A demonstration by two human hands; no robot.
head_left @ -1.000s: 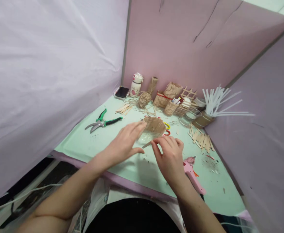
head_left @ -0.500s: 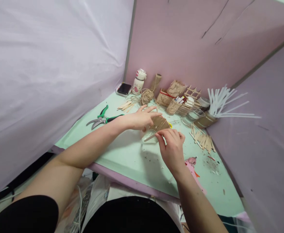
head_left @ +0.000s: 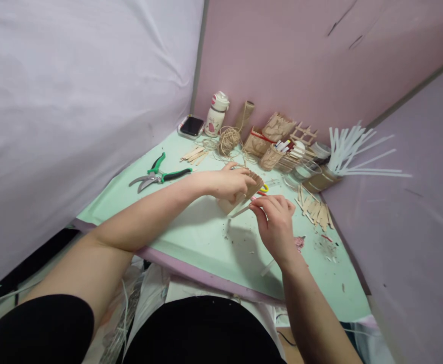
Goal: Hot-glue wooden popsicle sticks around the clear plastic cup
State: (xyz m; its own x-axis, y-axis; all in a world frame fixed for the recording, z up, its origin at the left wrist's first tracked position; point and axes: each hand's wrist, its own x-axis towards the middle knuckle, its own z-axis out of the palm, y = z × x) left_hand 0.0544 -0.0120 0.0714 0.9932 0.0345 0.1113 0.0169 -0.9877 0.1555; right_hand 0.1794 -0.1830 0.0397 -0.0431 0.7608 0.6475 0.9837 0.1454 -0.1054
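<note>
My left hand [head_left: 229, 183] is closed around a small container clad in wooden sticks [head_left: 252, 186], lifted a little above the green mat [head_left: 191, 222]. My right hand [head_left: 276, 220] pinches a single wooden stick [head_left: 240, 211] and holds its end against the container's side. Yellow and red scissor handles [head_left: 263, 188] show just behind the container.
Green-handled pliers [head_left: 158, 176] lie to the left. A phone [head_left: 191, 126], bottle [head_left: 215, 115], twine ball [head_left: 228, 140], stick baskets [head_left: 272, 154] and a jar of white glue sticks [head_left: 344, 162] line the back. Loose sticks [head_left: 315, 210] and a pink glue gun [head_left: 300, 243] lie right.
My left hand reached over and closed on the stick-clad container, lifting it. My right hand stayed at its side with the stick. The view shifted slightly.
</note>
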